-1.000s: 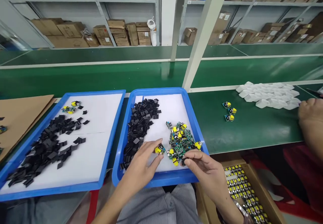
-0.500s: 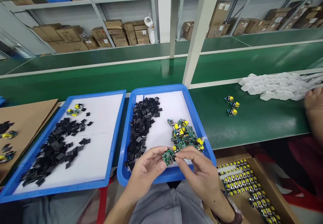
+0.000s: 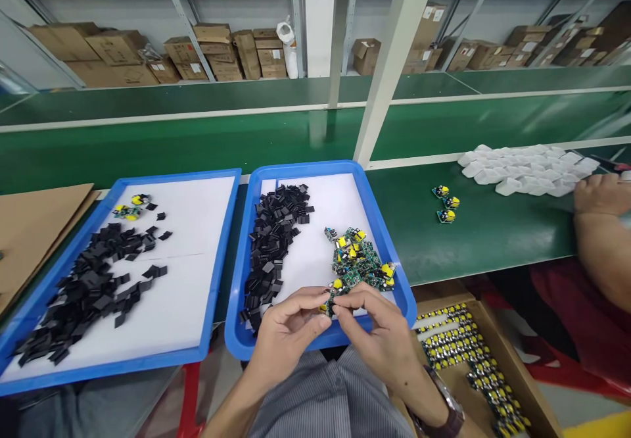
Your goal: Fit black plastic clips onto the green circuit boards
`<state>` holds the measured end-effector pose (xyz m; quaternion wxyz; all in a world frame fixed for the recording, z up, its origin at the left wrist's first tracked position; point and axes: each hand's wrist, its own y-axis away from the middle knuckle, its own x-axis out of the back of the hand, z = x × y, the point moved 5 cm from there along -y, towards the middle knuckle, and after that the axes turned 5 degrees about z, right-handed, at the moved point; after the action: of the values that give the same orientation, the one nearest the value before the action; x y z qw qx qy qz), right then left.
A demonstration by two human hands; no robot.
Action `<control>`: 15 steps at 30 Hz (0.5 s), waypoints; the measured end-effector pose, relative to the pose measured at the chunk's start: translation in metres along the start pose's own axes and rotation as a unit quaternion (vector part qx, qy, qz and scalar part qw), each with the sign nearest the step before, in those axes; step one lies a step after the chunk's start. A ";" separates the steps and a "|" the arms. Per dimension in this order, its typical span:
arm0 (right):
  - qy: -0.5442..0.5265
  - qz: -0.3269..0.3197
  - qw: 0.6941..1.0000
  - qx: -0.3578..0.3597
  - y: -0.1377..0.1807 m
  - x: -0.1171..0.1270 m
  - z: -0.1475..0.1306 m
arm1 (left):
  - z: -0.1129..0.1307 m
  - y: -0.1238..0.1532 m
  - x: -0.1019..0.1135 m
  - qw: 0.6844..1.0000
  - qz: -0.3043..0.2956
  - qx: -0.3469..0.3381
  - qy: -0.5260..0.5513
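My left hand (image 3: 288, 329) and my right hand (image 3: 374, 329) meet over the near edge of the middle blue tray (image 3: 379, 227). Between their pinched fingertips sits a small green circuit board (image 3: 329, 306) with a yellow part. Just beyond the fingers, in the tray, lies a pile of the same green boards (image 3: 359, 264). A heap of small black square pieces (image 3: 273, 244) fills the tray's left side.
A second blue tray (image 3: 224, 241) with black pieces stands to the left, beside brown cardboard (image 3: 34, 221). Three boards (image 3: 444, 204) and white housings (image 3: 522, 168) lie on the green belt. Another person's hand (image 3: 599, 194) rests at the right. A carton of boards (image 3: 473, 359) sits below.
My left hand picked a board out of the tray and both hands came together at the tray's near edge; they now pinch it closer between the fingertips.
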<state>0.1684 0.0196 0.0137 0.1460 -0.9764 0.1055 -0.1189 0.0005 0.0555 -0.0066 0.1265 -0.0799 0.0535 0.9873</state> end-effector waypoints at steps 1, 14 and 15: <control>0.002 0.002 1.000 0.002 0.000 -0.001 -0.001 | -0.001 0.000 0.001 1.000 0.004 -0.003 -0.003; -0.125 0.005 0.991 -0.046 0.008 -0.006 0.024 | 0.001 0.005 -0.002 0.992 0.043 -0.087 -0.085; -0.114 0.015 0.993 -0.038 0.011 -0.005 0.023 | 0.002 0.006 -0.003 0.988 0.046 -0.101 -0.108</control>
<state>0.1679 0.0168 -0.0118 0.1211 -0.9868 0.1072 -0.0007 0.0020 0.0496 -0.0038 0.0777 0.0177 -0.0570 0.9952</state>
